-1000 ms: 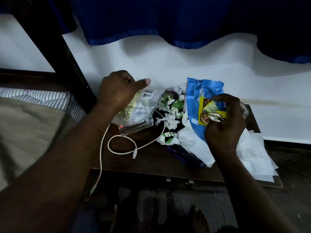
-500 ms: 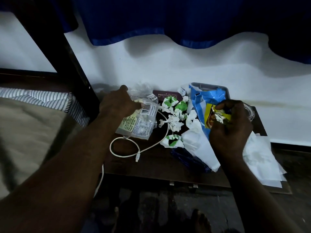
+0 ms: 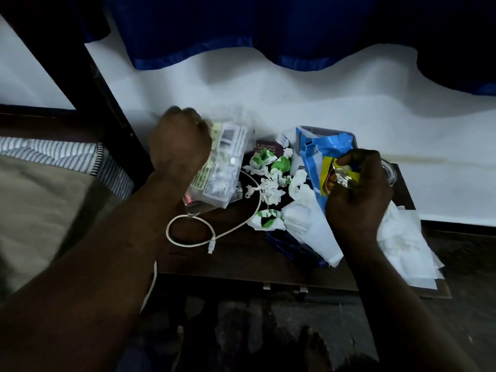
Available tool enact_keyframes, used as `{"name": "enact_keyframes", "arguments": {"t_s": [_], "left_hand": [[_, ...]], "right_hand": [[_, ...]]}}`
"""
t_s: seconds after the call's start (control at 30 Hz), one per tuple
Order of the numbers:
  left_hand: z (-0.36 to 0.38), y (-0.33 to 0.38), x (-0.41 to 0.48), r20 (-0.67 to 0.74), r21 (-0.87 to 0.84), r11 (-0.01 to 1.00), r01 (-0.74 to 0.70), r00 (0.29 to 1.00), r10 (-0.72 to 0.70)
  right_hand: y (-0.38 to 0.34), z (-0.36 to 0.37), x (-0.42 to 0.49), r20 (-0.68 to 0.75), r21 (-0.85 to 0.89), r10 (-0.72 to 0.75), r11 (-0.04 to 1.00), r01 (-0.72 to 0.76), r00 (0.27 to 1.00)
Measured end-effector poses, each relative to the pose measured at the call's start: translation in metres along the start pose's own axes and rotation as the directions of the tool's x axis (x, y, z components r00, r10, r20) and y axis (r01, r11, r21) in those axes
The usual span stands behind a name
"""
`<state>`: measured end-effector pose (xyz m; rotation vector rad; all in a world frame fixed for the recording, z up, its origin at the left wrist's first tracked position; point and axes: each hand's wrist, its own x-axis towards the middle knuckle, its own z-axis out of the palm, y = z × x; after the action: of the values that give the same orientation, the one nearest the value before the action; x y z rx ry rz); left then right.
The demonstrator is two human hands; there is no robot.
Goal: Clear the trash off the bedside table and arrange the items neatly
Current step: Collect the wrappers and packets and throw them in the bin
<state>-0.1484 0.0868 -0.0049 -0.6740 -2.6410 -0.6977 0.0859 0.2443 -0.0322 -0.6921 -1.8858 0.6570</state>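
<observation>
My left hand [image 3: 179, 146] grips a clear printed plastic packet [image 3: 220, 170], lifted over the left part of the dark wooden bedside table [image 3: 241, 261]. My right hand [image 3: 357, 189] holds a blue snack bag [image 3: 319, 154] together with a crumpled yellow wrapper [image 3: 328, 174] above the table's right side. Between the hands lie several crumpled white-and-green paper scraps [image 3: 265, 167] and a maroon booklet [image 3: 265, 149]. A white charging cable [image 3: 214, 234] loops on the table and hangs off its front-left edge.
White tissue sheets [image 3: 405, 245] spill over the table's right front corner. A dark blue wrapper [image 3: 292, 248] lies under white paper. A bed with striped sheet [image 3: 67, 157] and dark post [image 3: 88, 76] stands left. White wall and blue curtain [image 3: 268, 30] are behind. My feet show on the floor below.
My left hand has closed tighter on the clear packet and lifted it, the wrist turning up. My right hand keeps its hold on the blue bag and yellow wrapper, nearly still.
</observation>
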Motion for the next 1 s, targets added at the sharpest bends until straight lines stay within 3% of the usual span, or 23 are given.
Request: {"name": "enact_keyframes", "arguments": {"t_s": [0.13, 0.23, 0.33, 0.43, 0.57, 0.7, 0.87, 1.0], "left_hand": [[-0.006, 0.012, 0.001, -0.205, -0.115, 0.993, -0.011, 0.979, -0.013], [-0.007, 0.024, -0.003, -0.224, -0.177, 0.984, 0.013, 0.973, -0.053], [-0.006, 0.041, -0.011, -0.149, -0.374, 0.925, 0.071, 0.980, -0.135], [-0.005, 0.058, -0.019, 0.022, -0.630, 0.749, 0.204, 0.969, -0.245], [-0.003, 0.080, -0.037, 0.176, -0.708, 0.667, 0.230, 0.973, -0.149], [0.003, 0.097, -0.053, 0.166, -0.714, 0.679, 0.170, 0.984, -0.071], [0.001, 0.117, -0.061, 0.257, -0.792, 0.566, 0.231, 0.966, -0.034], [0.005, 0.141, -0.088, 0.482, -0.809, 0.370, 0.456, 0.876, -0.027]], "right_hand": [[-0.001, -0.003, 0.003, -0.014, 0.022, 0.022, 1.000, -0.021, 1.000], [-0.003, -0.002, 0.005, -0.016, 0.082, 0.059, 0.995, -0.058, 0.998], [-0.004, -0.003, 0.007, -0.034, 0.194, 0.094, 0.977, -0.086, 0.995], [-0.005, -0.005, 0.009, -0.078, 0.264, 0.113, 0.960, -0.089, 0.991], [-0.017, -0.007, 0.009, -0.053, 0.402, 0.161, 0.907, -0.126, 0.986], [-0.036, -0.004, 0.000, -0.017, 0.455, 0.242, 0.866, -0.208, 0.970], [-0.043, 0.001, -0.011, 0.045, 0.445, 0.446, 0.792, -0.418, 0.894], [-0.032, -0.014, -0.019, 0.125, 0.490, 0.640, 0.625, -0.608, 0.758]]}}
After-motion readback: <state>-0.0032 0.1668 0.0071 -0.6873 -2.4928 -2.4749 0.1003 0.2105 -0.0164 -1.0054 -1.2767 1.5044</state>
